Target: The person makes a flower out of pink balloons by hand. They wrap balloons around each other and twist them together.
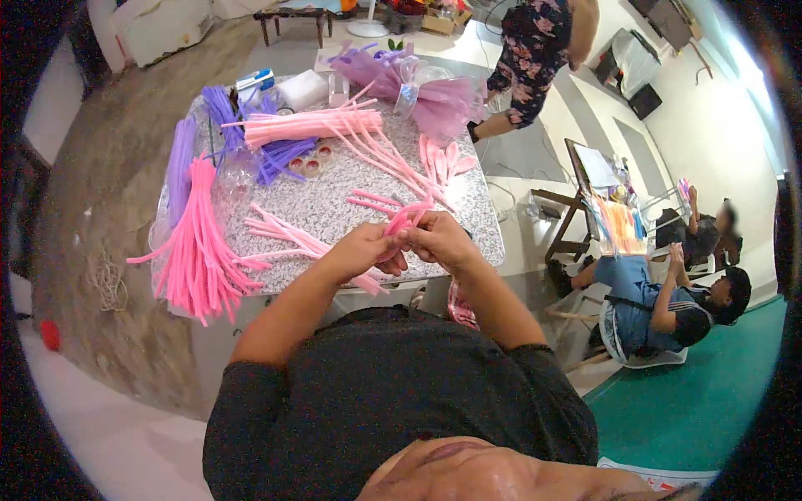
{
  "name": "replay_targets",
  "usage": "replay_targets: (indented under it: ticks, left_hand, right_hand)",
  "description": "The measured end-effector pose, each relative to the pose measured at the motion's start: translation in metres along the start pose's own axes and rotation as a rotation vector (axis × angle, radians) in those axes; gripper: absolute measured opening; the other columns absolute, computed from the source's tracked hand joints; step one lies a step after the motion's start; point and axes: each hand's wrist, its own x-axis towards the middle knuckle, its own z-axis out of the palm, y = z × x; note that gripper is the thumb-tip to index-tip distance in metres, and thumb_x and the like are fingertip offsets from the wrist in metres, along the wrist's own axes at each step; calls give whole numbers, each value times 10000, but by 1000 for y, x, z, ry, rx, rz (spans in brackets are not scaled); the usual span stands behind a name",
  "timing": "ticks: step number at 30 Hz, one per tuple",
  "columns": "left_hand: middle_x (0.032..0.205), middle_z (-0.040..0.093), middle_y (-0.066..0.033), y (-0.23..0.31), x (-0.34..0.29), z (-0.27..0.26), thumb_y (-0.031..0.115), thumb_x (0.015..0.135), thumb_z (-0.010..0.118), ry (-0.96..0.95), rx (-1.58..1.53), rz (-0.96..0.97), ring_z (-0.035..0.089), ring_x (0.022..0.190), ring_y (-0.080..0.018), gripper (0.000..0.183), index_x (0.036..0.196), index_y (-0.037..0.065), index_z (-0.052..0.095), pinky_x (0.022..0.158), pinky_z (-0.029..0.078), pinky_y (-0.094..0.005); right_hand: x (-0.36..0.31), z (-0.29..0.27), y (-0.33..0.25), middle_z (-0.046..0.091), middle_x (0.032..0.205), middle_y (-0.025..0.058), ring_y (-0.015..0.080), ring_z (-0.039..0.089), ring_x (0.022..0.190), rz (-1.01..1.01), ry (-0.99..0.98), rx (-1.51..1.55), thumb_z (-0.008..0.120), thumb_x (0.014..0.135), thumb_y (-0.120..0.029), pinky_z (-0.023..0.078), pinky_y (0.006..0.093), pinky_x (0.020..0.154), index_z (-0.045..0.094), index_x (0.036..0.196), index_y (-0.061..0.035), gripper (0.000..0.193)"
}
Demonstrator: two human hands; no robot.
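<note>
Close together at the table's near edge, my left hand point(365, 250) and my right hand point(443, 241) both pinch a pink pipe cleaner point(405, 220). It is bent into a loop that rises above my fingers; its lower part is hidden by them. Loose light pink pipe cleaners point(292, 234) lie beside and under my left hand. Beyond my right hand rest several pink looped petal shapes point(444, 160). A thick light pink bundle point(309, 125) lies farther back, with some stems fanned toward my hands. To the left, a bright pink bundle point(199, 250) overhangs the near edge.
The speckled table point(338, 182) also carries purple pipe cleaners point(288, 159), small round rolls point(311, 160), a white block point(302, 89) and a purple mesh-wrapped bouquet point(418, 92). A person in floral clothing point(535, 58) stands behind it. Other people sit at a second table point(585, 179) on the right.
</note>
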Motion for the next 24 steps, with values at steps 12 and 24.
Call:
replay_targets:
  ticks: [12,24]
  left_hand:
    - [772,629,-131,5,-18,-3,340,905,474,-154,125,-106,633,662,-204,359,940,-11,541,622,509,-305]
    - [654,581,-46,-5,-19,-1,335,917,461,26,177,74,551,572,-108,310,890,49,574,538,453,-241]
  right_hand:
    - [-13,12,-11,614,723,65,102,554,562,-88,-34,-41,606,822,-139,453,228,484,604,972,26,223]
    - [-12,22,0,619,755,108,166,602,619,-81,53,250,604,817,-89,518,287,558,573,897,32,148]
